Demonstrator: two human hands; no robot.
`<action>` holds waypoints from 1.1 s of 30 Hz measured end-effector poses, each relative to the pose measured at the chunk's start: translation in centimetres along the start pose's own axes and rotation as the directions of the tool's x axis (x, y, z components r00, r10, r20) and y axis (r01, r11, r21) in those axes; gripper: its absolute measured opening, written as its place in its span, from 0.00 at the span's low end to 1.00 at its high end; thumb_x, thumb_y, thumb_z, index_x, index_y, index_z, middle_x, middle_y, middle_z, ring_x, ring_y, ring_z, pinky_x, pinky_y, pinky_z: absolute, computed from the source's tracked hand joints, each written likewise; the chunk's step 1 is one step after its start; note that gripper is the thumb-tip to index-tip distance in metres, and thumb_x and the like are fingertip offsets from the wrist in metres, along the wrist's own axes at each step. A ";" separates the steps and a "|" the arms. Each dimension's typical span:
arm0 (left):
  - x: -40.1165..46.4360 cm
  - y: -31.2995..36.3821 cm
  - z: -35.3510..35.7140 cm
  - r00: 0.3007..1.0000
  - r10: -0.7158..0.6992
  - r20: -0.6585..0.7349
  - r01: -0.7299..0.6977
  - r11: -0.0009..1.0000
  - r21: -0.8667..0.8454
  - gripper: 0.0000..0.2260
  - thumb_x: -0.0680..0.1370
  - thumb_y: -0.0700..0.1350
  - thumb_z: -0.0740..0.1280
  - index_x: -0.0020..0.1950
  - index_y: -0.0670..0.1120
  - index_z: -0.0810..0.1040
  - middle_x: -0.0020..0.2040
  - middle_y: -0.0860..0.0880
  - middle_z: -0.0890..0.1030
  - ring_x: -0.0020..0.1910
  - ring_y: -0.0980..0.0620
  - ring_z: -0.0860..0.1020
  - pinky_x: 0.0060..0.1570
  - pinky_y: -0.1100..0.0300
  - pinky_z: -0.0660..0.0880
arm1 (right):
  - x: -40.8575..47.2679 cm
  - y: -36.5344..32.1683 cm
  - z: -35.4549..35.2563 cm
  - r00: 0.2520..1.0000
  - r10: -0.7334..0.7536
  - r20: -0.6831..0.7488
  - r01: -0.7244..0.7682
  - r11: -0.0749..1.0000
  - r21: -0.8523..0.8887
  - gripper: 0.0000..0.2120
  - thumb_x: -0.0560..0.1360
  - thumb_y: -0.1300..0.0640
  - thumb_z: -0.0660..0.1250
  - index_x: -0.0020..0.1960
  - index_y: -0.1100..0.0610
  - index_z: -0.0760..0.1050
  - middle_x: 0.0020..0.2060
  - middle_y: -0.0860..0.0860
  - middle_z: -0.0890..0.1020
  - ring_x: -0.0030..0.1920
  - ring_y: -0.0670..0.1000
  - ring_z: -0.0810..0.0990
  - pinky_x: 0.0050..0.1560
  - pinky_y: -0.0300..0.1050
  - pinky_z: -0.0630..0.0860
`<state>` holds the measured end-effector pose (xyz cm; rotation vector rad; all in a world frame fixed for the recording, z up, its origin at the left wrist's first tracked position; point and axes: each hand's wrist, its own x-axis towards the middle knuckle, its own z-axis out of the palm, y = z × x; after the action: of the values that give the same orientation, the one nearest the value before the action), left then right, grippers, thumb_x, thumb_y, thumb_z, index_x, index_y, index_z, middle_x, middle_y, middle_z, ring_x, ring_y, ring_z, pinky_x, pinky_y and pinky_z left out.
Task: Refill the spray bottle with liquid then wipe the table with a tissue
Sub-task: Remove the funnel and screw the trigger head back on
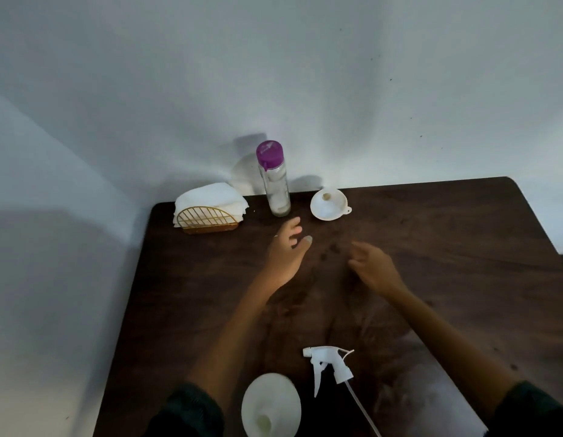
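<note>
Both hands, left (284,252) and right (373,266), hover mid-frame over the tabletop (447,247), fingers apart, near the purple-capped bottle (275,181).

I count one dark wooden table (431,247). On it I see one clear bottle with a purple cap (275,181), one white funnel (329,204), and one gold wire holder (207,220) with one stack of white tissues (210,195); how many sheets are in it I cannot tell. Near me there is one white spray bottle body (270,405), open at the neck, and one white trigger sprayer head (330,364) with its one dip tube. Two hands are in view: one left hand (286,253) and one right hand (374,268).
</note>
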<state>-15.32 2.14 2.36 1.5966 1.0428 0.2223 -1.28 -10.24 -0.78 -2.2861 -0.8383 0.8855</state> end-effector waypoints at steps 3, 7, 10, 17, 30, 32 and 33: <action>-5.7 0.7 -2.1 0.997 0.079 -0.013 -0.080 0.995 -0.053 0.14 0.79 0.43 0.63 0.65 0.48 0.72 0.62 0.46 0.77 0.58 0.54 0.76 0.58 0.65 0.72 | -4.1 1.3 0.9 0.996 0.044 0.080 -0.045 0.999 0.011 0.19 0.74 0.60 0.66 0.65 0.61 0.72 0.59 0.58 0.80 0.56 0.54 0.79 0.58 0.45 0.73; -14.2 0.6 -3.5 0.992 0.125 -0.028 -0.127 0.989 -0.074 0.10 0.79 0.43 0.62 0.58 0.51 0.77 0.55 0.53 0.81 0.54 0.60 0.79 0.55 0.64 0.75 | -9.0 3.1 3.1 0.990 0.051 0.131 -0.032 0.989 -0.143 0.17 0.72 0.51 0.69 0.57 0.57 0.77 0.37 0.50 0.81 0.41 0.48 0.79 0.42 0.39 0.71; -19.6 -0.4 -3.9 0.992 0.121 0.022 -0.119 0.990 -0.081 0.09 0.79 0.44 0.62 0.56 0.53 0.79 0.49 0.54 0.83 0.48 0.56 0.81 0.47 0.65 0.76 | -11.7 4.7 5.0 0.984 0.051 0.171 -0.010 0.973 -0.233 0.22 0.67 0.42 0.71 0.54 0.54 0.76 0.40 0.48 0.80 0.44 0.50 0.81 0.38 0.39 0.71; -25.9 -4.3 -4.0 0.987 0.111 -0.112 -0.122 0.988 -0.093 0.10 0.75 0.51 0.61 0.52 0.55 0.81 0.46 0.54 0.84 0.43 0.56 0.81 0.42 0.66 0.74 | -15.2 5.1 8.1 0.986 0.008 0.165 0.020 0.985 -0.171 0.27 0.65 0.46 0.74 0.55 0.56 0.65 0.51 0.53 0.79 0.48 0.53 0.79 0.42 0.45 0.74; -29.6 -5.3 -2.6 0.986 0.096 -0.138 -0.100 0.995 -0.021 0.08 0.75 0.45 0.65 0.49 0.55 0.81 0.43 0.55 0.84 0.39 0.57 0.81 0.43 0.58 0.79 | -16.6 0.1 3.8 0.998 -0.040 -0.041 0.047 0.982 0.182 0.19 0.66 0.54 0.75 0.53 0.54 0.72 0.43 0.51 0.80 0.39 0.48 0.80 0.38 0.44 0.80; -29.8 -5.4 -1.7 0.995 0.080 -0.052 -0.076 0.995 0.069 0.08 0.75 0.49 0.66 0.51 0.57 0.81 0.46 0.57 0.84 0.44 0.60 0.81 0.49 0.57 0.79 | -16.7 -1.9 2.0 0.993 -0.103 -0.051 0.112 0.973 0.204 0.19 0.67 0.54 0.75 0.54 0.54 0.71 0.42 0.49 0.78 0.37 0.45 0.79 0.31 0.35 0.75; -29.9 -5.3 -1.3 0.997 0.070 -0.008 -0.068 0.986 0.151 0.08 0.75 0.51 0.67 0.53 0.58 0.81 0.48 0.59 0.83 0.47 0.62 0.80 0.51 0.58 0.79 | -16.8 -3.0 1.1 0.989 -0.135 -0.056 0.144 0.967 0.212 0.20 0.68 0.54 0.74 0.55 0.54 0.70 0.42 0.49 0.78 0.37 0.45 0.79 0.31 0.34 0.74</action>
<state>-36.37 -18.60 9.57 1.7715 1.0351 0.2053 -13.05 -19.85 7.03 -2.0252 -0.8310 0.8215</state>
